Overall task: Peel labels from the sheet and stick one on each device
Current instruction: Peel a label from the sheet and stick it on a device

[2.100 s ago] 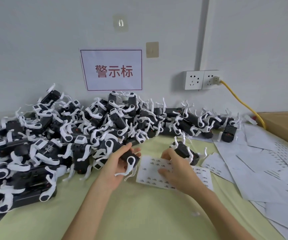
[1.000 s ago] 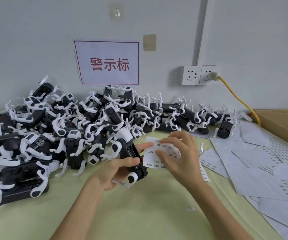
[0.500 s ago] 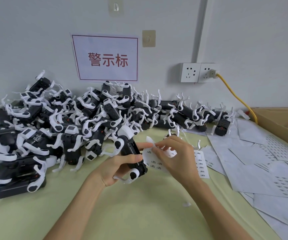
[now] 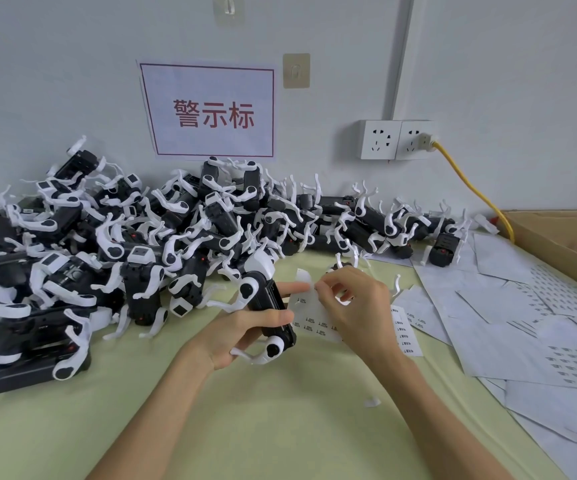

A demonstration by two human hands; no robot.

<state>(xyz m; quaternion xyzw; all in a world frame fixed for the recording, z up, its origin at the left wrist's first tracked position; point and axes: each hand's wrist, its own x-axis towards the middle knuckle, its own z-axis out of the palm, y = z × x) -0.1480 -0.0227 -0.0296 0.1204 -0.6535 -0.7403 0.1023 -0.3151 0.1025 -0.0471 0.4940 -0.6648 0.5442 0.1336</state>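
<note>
Fingers (image 4: 328, 285) pinching one label sheet (image 4: 318, 322), one device (image 4: 269, 306) held

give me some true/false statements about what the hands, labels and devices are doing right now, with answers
1. The left hand holds a black and white device. True.
2. The right hand lies flat on the table, holding nothing. False: its fingers pinch at the label sheet, which is lifted beside the device.
3. A yellow cable is plugged into the wall socket. True.
4. The pile of devices sits at the right side of the table. False: it lies at the left and along the wall; loose paper sheets cover the right side.
5. A cardboard box stands at the far right. True.
</note>
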